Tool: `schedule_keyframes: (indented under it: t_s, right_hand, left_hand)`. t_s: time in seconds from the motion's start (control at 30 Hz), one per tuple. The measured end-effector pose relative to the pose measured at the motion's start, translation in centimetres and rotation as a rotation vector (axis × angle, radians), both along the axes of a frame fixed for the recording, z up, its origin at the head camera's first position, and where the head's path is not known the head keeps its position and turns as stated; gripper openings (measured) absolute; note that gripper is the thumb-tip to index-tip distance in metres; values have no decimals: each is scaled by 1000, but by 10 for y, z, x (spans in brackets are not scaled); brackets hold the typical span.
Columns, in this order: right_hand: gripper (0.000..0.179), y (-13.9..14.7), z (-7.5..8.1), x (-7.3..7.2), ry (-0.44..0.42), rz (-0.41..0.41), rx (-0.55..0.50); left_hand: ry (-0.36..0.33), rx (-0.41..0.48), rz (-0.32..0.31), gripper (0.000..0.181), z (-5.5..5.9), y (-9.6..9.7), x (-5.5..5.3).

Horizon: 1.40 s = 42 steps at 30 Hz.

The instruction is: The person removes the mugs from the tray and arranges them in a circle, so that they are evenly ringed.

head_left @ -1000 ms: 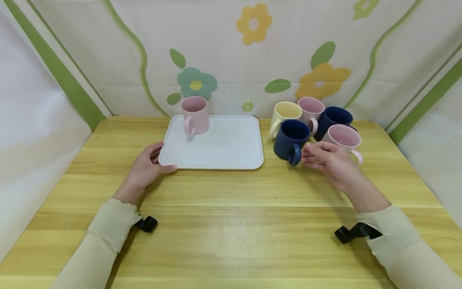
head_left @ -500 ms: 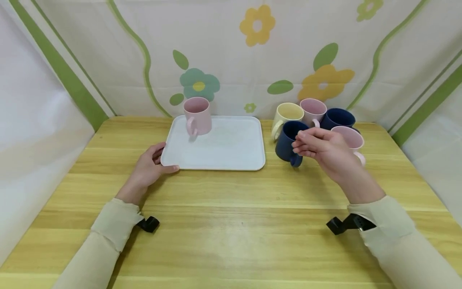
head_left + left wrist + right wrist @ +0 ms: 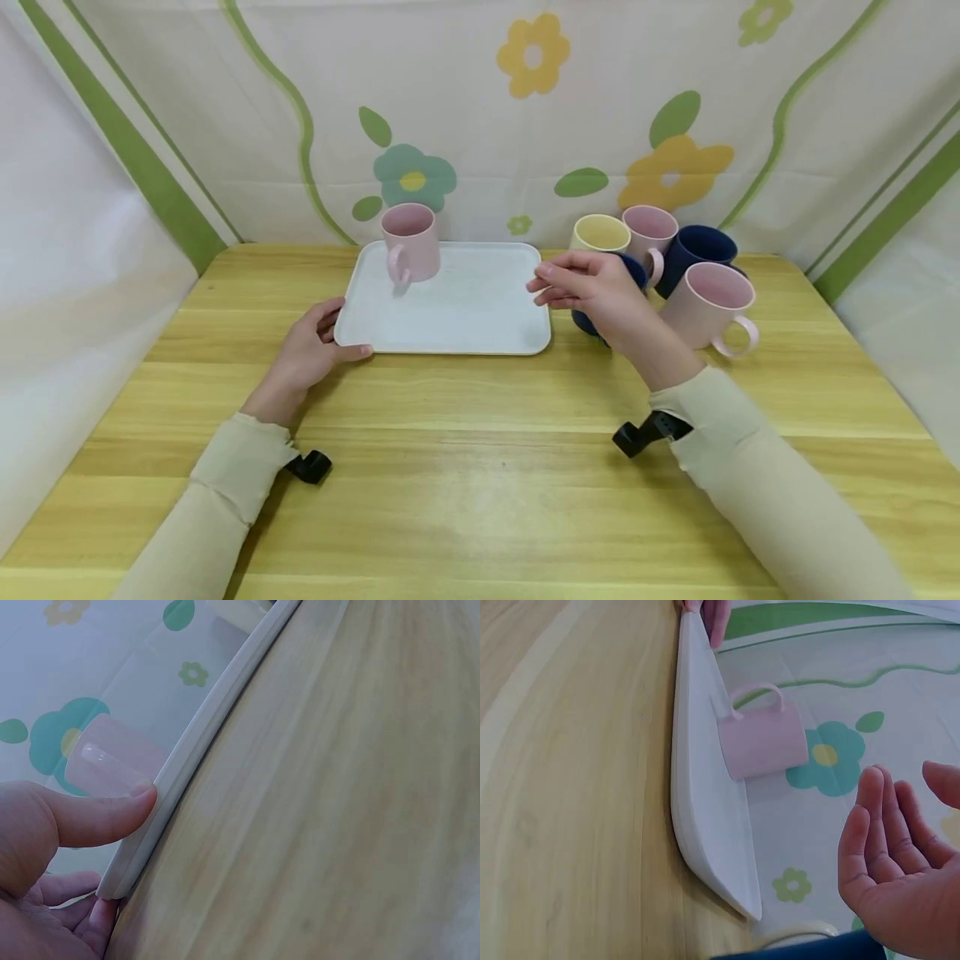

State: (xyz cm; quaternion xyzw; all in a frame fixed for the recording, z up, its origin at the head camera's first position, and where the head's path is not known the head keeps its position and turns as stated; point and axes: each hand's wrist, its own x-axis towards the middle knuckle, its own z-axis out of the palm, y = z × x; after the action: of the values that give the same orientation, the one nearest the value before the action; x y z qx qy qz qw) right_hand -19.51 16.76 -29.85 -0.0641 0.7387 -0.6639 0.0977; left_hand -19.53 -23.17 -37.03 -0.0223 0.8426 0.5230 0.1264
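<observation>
My left hand [image 3: 309, 346] holds the near left corner of a white rectangular tray [image 3: 480, 321]. In the left wrist view its thumb [image 3: 112, 817] presses the rim and its fingers lie around the corner. A pink mug [image 3: 414, 250] stands upright at the tray's back left, its handle towards me. Nothing is in my right hand [image 3: 596, 292], which hovers at the tray's right edge with fingers loosely bent, as the right wrist view shows. Behind and below that hand, a navy mug [image 3: 583, 322] is partly hidden.
Right of the tray, a yellow mug [image 3: 600, 233], a pink mug [image 3: 649, 225] and another navy mug [image 3: 701, 242] stand close together. One more pink mug [image 3: 697, 312] is in front, handle to the right. A flowered curtain [image 3: 480, 125] hangs behind the wooden table [image 3: 480, 483].
My right hand has moved away from the navy mug's handle, up and left across the mug to the tray's right edge. The left hand and tray stay in place.
</observation>
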Motion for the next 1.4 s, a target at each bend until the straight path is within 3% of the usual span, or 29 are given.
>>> schedule_keyframes:
  t_s: [0.17, 0.5, 0.8, 1.17, 1.4]
  right_hand:
    - [23, -22, -2, -11, -32, 21, -12]
    - [29, -66, -8, -28, -4, 87, 25]
    - [29, -97, -24, -39, -28, 128, -19]
    - [41, -98, -35, -43, -64, 108, -37]
    - [41, -108, -42, -51, -100, 94, -81]
  left_hand:
    - [3, 4, -3, 105, 0, -2, 1]
    - [5, -1, -2, 106, -2, 0, -1]
    - [9, -12, -9, 106, -2, -2, 0]
    - [10, 21, -42, 105, -4, 21, -9]
    - [18, 20, -38, 104, -4, 19, -11]
